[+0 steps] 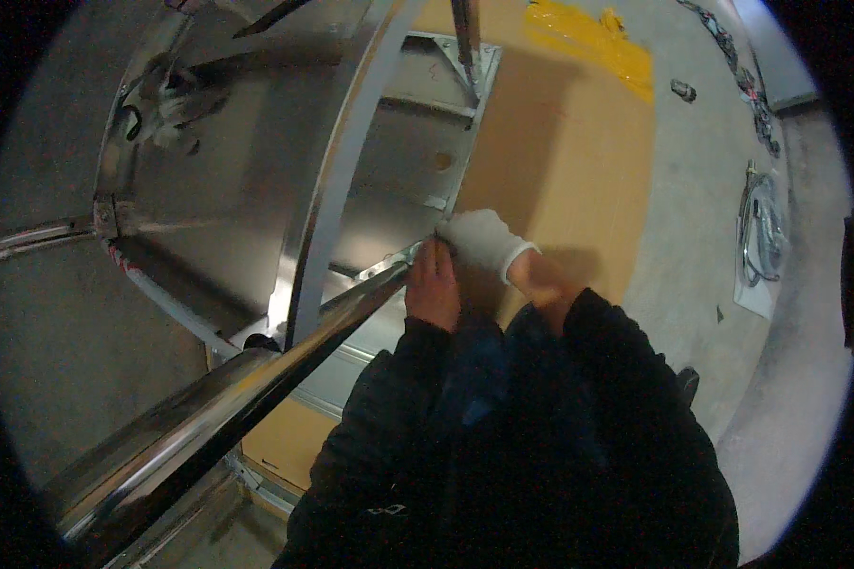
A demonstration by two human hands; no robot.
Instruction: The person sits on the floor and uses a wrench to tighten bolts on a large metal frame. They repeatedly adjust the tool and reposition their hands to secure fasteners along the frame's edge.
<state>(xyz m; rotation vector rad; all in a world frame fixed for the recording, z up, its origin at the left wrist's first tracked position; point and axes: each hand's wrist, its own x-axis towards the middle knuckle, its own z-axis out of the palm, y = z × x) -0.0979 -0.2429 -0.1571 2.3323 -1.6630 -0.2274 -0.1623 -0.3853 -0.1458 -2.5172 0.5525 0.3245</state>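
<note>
The left hand (434,284), bare, has its fingers nearly straight and close together at the frame's edge; whether it grips anything cannot be told. The right hand (489,244), in a white glove, is just beside it, its fingers hidden, so its opening and any hold cannot be told. The metal frame (476,123) is in front of and to the left of them, partly over cardboard (588,180). A shiny tube (204,408) slants from lower left toward the left hand, covering part of the frame. A grey bar (337,180) crosses above the panel (266,123), hiding a strip of it. Farther left, a crumpled grey thing (171,104) shows against the panel. Yellow plastic (593,38) lies at the cardboard's far end. On the floor (678,190) to the right are a dark lump (683,91) and a coil (759,228).
</note>
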